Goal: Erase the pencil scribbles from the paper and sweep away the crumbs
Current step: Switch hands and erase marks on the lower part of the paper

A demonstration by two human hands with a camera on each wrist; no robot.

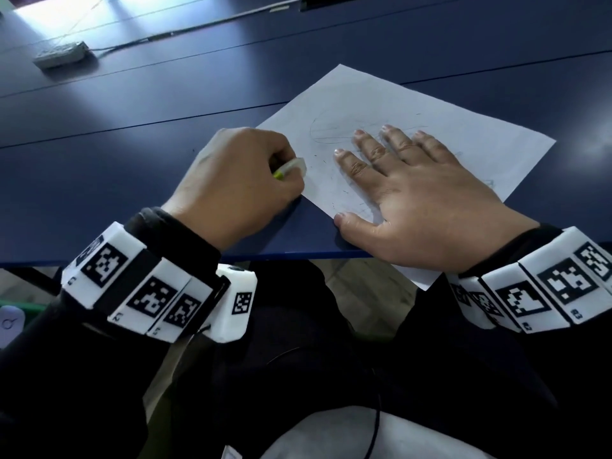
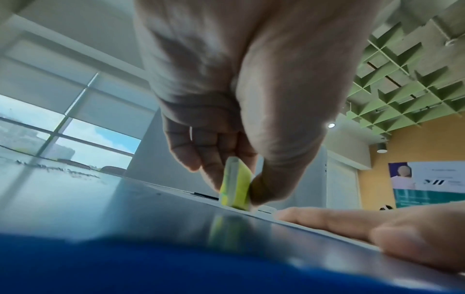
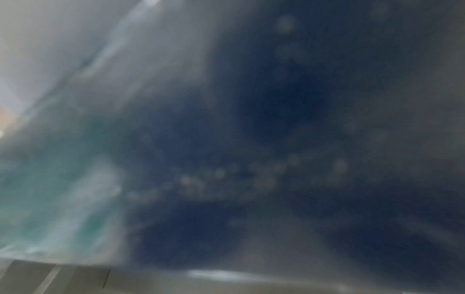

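Both my hands are at the near edge of the blue table (image 1: pixel 132 104), working on one white sheet of paper (image 1: pixel 430 104) that lies at an angle, its near corner hanging over the table's edge. My left hand (image 1: pixel 238 180) is curled, pinching a small eraser (image 1: pixel 291 167) between thumb and fingers; the eraser is white with a yellow-green sleeve, and its white end touches the paper near the sheet's left edge. From the left wrist view the eraser (image 2: pixel 236 185) stands tilted on its end under my thumb. My right hand (image 1: pixel 420 200) lies flat on the paper, fingers straight and slightly spread, the thumb at the paper's near-left edge, pressing the sheet down. Faint pencil scribbles (image 1: pixel 334 130) curve across the paper just beyond my right fingertips, and a few tiny dark crumbs (image 1: pixel 344 190) dot the sheet between my hands. Far off at the table's left lies a grey power strip (image 1: pixel 61 54) with its cable. My right wrist view is only blur.
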